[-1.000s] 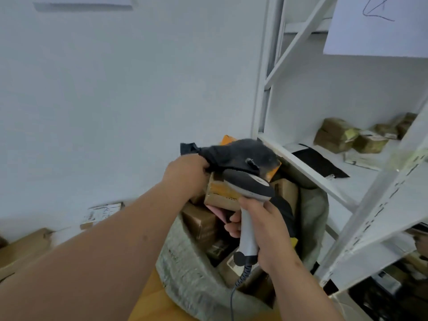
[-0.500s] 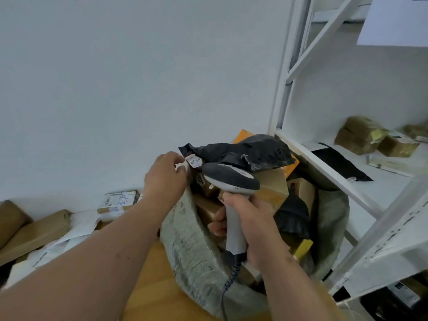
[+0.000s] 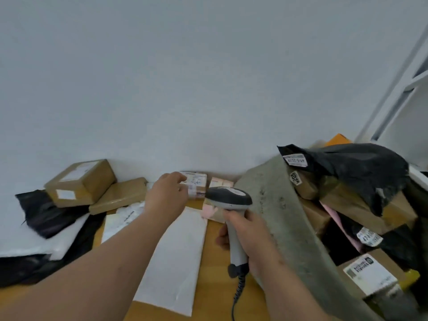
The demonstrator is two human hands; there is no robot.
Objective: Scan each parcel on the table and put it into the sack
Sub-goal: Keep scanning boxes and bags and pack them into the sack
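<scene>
White wall (image 3: 185, 77), boxes (image 3: 81, 181), white envelope (image 3: 176, 258), sack (image 3: 278, 216)

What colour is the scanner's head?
Dark grey on the scanner, with a lighter handle; head view.

parcels (image 3: 102, 188) left, sack (image 3: 284, 218) right of table (image 3: 215, 269)

Plain pale wall (image 3: 185, 77) fills upper frame. White shelving frame (image 3: 398, 93) at right edge, slanted brace, seemingly metal; blurred shelf edge (image 3: 418, 176) lower right.
</scene>
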